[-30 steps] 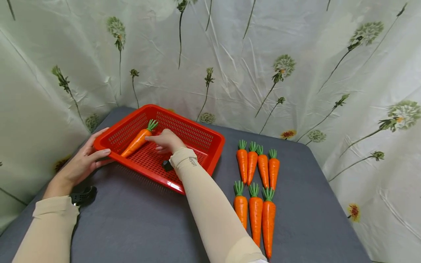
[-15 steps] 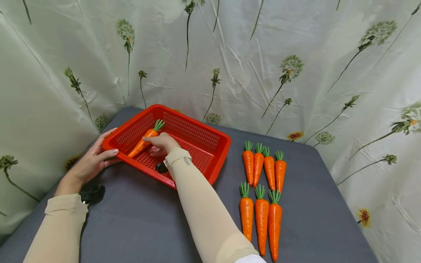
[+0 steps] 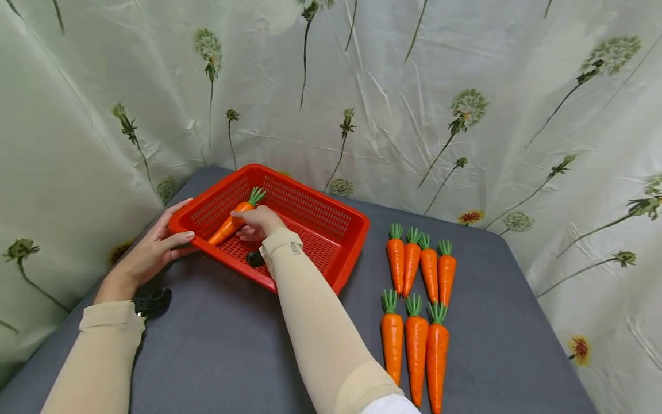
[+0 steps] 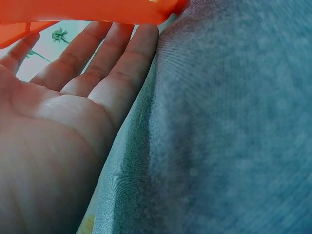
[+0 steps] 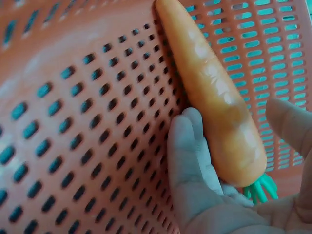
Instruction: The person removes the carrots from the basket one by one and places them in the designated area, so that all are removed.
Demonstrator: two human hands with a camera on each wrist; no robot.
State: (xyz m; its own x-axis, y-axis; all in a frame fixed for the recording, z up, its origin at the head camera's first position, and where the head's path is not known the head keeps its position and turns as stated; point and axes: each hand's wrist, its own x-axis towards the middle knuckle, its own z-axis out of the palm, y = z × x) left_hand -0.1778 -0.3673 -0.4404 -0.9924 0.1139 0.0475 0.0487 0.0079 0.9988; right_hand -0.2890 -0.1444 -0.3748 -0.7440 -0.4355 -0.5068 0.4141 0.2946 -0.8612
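Note:
A red plastic basket [image 3: 331, 253] with slotted walls stands on the grey table. One orange carrot [image 3: 226, 229] with green stalks lies in it along the left end wall. My right hand [image 3: 261, 221] reaches into the basket beside the carrot's thick end. In the right wrist view its fingers [image 5: 183, 146] lie along one side of the carrot, while the thumb [image 5: 290, 122] stands off the other side. My left hand [image 3: 152, 253] rests at the basket's near left corner, thumb on the front side. Its straight fingers [image 4: 124, 68] touch beneath the rim in the left wrist view.
Right of the basket, several carrots [image 3: 395, 259] lie in a back row, stalks pointing away. Three more carrots [image 3: 416, 351] form a front row. A flower-patterned curtain [image 3: 284, 86] hangs behind and around the table [image 3: 217, 356].
The head view has turned a little left, shifting the scene rightward. My right hand has moved slightly left relative to the basket, its thumb now over the carrot. The left hand stays at the corner.

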